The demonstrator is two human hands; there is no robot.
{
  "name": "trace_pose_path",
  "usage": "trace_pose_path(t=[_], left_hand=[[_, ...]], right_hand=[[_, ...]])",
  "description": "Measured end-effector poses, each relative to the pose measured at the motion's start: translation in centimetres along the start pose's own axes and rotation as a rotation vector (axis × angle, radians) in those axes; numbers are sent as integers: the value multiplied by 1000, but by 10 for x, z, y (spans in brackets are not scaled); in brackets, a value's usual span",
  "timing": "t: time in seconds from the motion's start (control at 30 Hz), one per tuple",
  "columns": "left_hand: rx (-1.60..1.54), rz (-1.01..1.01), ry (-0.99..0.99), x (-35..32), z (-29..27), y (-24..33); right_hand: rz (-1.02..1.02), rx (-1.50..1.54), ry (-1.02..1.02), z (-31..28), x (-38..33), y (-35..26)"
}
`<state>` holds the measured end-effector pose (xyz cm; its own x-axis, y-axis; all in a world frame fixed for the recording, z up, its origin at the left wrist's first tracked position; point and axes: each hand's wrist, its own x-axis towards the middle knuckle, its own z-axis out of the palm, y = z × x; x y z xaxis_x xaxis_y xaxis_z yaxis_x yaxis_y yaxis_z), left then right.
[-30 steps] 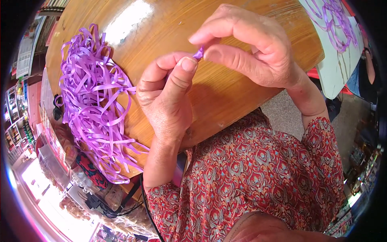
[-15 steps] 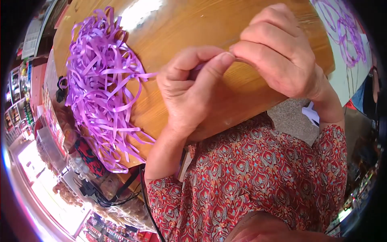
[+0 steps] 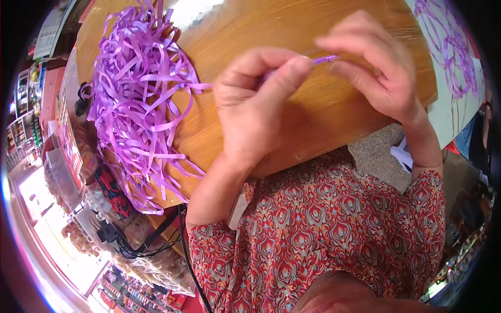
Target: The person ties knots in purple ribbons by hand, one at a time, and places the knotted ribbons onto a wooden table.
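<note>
At 12 o'clock, the left hand (image 3: pixel 250 109) pinches a purple ribbon (image 3: pixel 322 60), its small end poking out toward 1 o'clock. The right hand (image 3: pixel 383 75), at 2, holds thumb and finger a little apart around that end. A firm left pinch should keep it still. Below is a shiny brown table (image 3: pixel 323 115), with a big ribbon heap (image 3: pixel 138 99) at 10. Farther off are a white table (image 3: pixel 439 119) near 3 and full shelves (image 3: pixel 18 130) near 9.

Both surfaces shone
Ribbons (image 3: pixel 133 57) beside the left grip (image 3: pixel 253 117) looked satiny; the wooden tabletop (image 3: pixel 250 31) beneath was glossy.
</note>
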<state>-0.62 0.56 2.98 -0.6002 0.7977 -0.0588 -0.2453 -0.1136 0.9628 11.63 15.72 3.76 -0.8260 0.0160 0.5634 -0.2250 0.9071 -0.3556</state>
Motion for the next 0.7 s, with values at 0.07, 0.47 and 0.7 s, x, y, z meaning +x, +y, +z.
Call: trace_pose_path(t=[0.07,0.47,0.7], left_hand=[[-278,-34,18,2,-2,1],[-433,125,-134,-10,2,36],[-514,317,-225,1,-49,83]], right_hand=[[292,458,64,13,0,-1],[186,1144,-320,49,33,-14],[241,742,-239,6,3,8]])
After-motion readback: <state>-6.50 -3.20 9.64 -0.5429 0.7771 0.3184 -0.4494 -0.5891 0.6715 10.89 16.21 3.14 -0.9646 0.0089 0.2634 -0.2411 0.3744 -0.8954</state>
